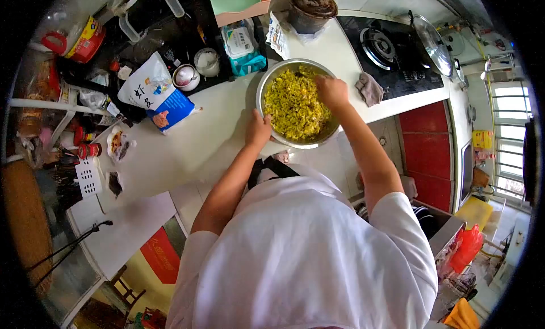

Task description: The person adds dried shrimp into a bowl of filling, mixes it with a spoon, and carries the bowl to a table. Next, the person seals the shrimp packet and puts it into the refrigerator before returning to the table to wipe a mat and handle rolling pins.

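Observation:
A round stainless steel bowl (261,96) at the counter's edge holds a chopped yellow-green mixture (298,107) with darker bits in it. My left hand (258,129) grips the bowl's left side, thumb up by the rim and fingers partly hidden. Over the upper right part of the mixture, my right hand (331,92) is closed, knuckles up. Whatever it may hold is hidden beneath the fingers. Left of the bowl stands a blue and white food bag (156,90), near a small bowl (185,77) with pale contents and a jar of white stuff (206,62).
A gas stove (392,56) with a large lidded pan (431,42) lies to the right, a grey cloth (369,89) at its edge. Behind the bowl are a wipes pack (241,42) and a dark pot (311,11). Red cabinet doors (426,139) are below the stove.

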The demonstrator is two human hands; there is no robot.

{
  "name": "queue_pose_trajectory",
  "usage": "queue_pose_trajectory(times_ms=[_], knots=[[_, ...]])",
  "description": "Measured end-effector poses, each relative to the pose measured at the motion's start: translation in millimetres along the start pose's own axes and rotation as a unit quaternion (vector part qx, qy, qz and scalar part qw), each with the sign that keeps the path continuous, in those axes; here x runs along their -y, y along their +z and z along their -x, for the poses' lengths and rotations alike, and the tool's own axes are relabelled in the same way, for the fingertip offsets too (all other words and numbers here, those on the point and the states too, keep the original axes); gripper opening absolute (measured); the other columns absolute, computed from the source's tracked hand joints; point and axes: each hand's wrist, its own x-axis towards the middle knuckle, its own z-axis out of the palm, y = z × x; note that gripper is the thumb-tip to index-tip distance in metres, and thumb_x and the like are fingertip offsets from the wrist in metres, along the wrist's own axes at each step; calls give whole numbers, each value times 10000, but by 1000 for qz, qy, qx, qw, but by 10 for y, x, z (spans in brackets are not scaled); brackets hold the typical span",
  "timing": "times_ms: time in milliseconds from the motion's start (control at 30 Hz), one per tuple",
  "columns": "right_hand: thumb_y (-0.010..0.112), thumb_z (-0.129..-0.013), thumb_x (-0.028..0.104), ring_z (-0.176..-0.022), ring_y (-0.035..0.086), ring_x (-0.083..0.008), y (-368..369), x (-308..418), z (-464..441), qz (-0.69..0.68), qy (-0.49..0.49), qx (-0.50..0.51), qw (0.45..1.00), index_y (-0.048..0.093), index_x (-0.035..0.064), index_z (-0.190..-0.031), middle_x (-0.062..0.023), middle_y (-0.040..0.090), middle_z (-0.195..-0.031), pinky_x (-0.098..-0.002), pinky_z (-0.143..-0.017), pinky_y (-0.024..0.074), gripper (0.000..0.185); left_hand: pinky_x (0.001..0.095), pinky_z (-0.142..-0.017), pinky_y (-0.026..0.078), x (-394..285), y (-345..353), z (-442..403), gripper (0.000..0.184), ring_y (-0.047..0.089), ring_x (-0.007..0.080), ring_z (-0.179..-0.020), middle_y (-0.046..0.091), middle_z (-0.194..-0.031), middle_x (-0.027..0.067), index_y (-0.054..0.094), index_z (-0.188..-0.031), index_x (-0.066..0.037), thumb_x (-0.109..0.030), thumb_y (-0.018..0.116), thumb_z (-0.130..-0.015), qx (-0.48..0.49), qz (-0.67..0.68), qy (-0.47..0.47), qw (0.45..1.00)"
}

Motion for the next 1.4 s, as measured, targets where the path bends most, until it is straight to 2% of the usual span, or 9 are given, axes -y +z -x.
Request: queue_pose_trajectory(times_ms=[100, 300, 433, 533, 833, 1000, 1100, 1300, 1400], knots=[[521, -768, 167, -652, 623, -301, 42, 126, 139, -33, -81, 43, 995, 613, 125, -816, -117, 632, -720, -413, -565, 484, 111, 424, -567, 516, -222, -197, 50, 533, 636, 337, -579, 602, -913, 263, 289, -1241, 89, -281, 457, -894, 105, 147, -98, 979], [542, -749, 148, -604, 617, -281, -309, -10, 538, -136, -134, -8, 982, 637, 175, -928, -110, 628, -700, -410, -552, 479, 204, 383, -528, 520, -113, -70, 32, 553, 626, 276, -496, 593, -955, 259, 244, -1283, 54, -312, 427, -911, 89, 179, -91, 976], [531, -772, 150, -605, 618, -308, -175, -264, 437, -89, -14, -70, 993, 595, 146, -898, -119, 636, -714, -417, -537, 482, 142, 377, -557, 524, -87, -43, 14, 580, 629, 268, -500, 588, -997, 250, 224, -1313, 39, -344, 404, -916, 107, 123, -101, 981], [545, -780, 183, -688, 629, -305, -2, -143, 358, -31, 161, 65, 984, 644, 182, -942, -110, 650, -774, -416, -607, 494, 189, 376, -586, 525, -59, -11, -16, 608, 631, 262, -503, 590, -1012, 242, 203, -1328, 42, -367, 388, -918, 112, 121, -107, 981], [519, -776, 164, -563, 607, -326, -425, 156, 785, -96, 0, -69, 993, 596, 122, -873, -141, 606, -631, -429, -504, 475, 132, 343, -482, 515, -116, -83, 25, 584, 617, 263, -468, 589, -984, 261, 206, -1300, 79, -319, 404, -920, 124, 167, -106, 972], [510, -770, 173, -636, 626, -318, -275, -268, 809, 22, 109, 98, 989, 625, 85, -848, -168, 629, -688, -440, -561, 493, 165, 339, -460, 508, -172, -129, 45, 533, 613, 260, -461, 592, -962, 256, 215, -1263, 89, -277, 407, -925, 110, 178, -85, 974], [532, -768, 204, -699, 627, -326, -63, -279, 899, -77, 153, 129, 977, 652, 66, -807, -178, 641, -744, -442, -622, 491, 187, 339, -460, 509, -171, -138, 40, 533, 614, 259, -462, 587, -974, 259, 215, -1260, 89, -277, 408, -925, 118, 175, -86, 974], [640, -783, 217, -632, 559, -165, 328, 51, 902, -474, 292, 183, 810, 674, -15, -869, -91, 644, -738, -318, -602, 453, 250, 340, -467, 514, -129, -81, -17, 528, 615, 259, -464, 569, -1001, 265, 200, -1276, 88, -259, 398, -931, 134, 188, -90, 969], [618, -806, 209, -594, 517, -148, 755, -105, 876, -472, 190, 137, 850, 660, -32, -861, -67, 611, -694, -302, -574, 433, 251, 338, -469, 520, -112, -99, -21, 520, 616, 260, -464, 562, -1013, 267, 200, -1269, 94, -255, 393, -935, 141, 185, -79, 969]])
